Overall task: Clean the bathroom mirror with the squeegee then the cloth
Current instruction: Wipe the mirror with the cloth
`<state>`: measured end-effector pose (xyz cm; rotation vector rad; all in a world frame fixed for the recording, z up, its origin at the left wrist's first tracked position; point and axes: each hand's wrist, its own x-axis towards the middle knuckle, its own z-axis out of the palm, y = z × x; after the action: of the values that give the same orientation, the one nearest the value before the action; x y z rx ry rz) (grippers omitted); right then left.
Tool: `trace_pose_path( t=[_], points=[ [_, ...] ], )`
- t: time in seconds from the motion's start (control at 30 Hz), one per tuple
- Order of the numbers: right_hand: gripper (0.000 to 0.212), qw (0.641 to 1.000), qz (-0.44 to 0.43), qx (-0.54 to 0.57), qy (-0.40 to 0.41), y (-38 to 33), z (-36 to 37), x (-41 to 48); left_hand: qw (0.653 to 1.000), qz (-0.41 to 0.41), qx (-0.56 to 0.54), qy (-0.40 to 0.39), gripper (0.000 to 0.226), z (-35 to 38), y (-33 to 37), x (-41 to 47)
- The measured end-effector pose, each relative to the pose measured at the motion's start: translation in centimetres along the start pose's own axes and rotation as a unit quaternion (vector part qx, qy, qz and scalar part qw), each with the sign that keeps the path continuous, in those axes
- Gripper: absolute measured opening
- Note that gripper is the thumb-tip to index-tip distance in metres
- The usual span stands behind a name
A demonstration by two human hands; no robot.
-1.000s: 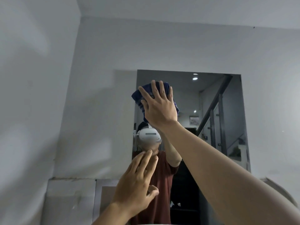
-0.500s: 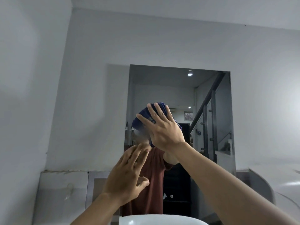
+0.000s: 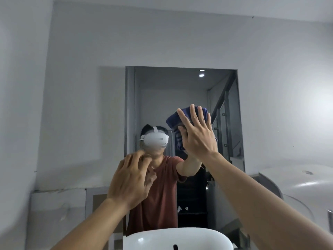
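Blue and bunched into a thick wad, the cloth (image 3: 173,123) is pinned against the mirror (image 3: 171,91) in its right half, about midway up and close to the right edge. The right hand (image 3: 198,136) presses it there with a flat palm and straight, spread fingers; nothing is curled round the fabric, so only pressure against the glass holds it up. The left hand (image 3: 129,183) is raised before the lower left part of the mirror with its fingers loosely bent and nothing in them; it is blurred, and whether the fingertips touch the glass cannot be told. No squeegee is in view, so this looks like the cloth stage of the job. A white basin (image 3: 180,239) sits below the mirror's bottom edge.

The cloth should be light, soft and limp: it will fold and creep under the palm, and would likely drop towards the basin if the pressure eased. The best hold seems to be the palm centred on the wad, with a fold tucked under the thumb if it begins to slide. The glass is stiff, slick and breakable, so firm, even pressure suits it better than hard pushes near the edges
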<state>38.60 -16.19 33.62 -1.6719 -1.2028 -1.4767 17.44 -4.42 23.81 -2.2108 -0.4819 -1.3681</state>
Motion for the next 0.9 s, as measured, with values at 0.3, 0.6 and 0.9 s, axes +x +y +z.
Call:
trace_pose_path(
  t=[0.3, 0.6, 0.9],
  points=[
    [0.062, 1.000, 0.024, -0.006, 0.000, 2.0, -0.3, -0.5, 0.998, 0.041, 0.050, 0.017, 0.080, -2.6, -1.7, 7.5],
    [0.062, 0.995, 0.093, 0.005, 0.024, 5.3, -0.5, -0.6, 0.992, 0.084, 0.088, -0.028, 0.092, -2.1, -3.2, 10.6],
    [0.060, 0.980, 0.194, 0.026, 0.031, 7.3, -0.7, -4.3, 0.992, 0.096, 0.076, -0.013, 0.093, -2.2, -3.1, 10.6]
  ],
)
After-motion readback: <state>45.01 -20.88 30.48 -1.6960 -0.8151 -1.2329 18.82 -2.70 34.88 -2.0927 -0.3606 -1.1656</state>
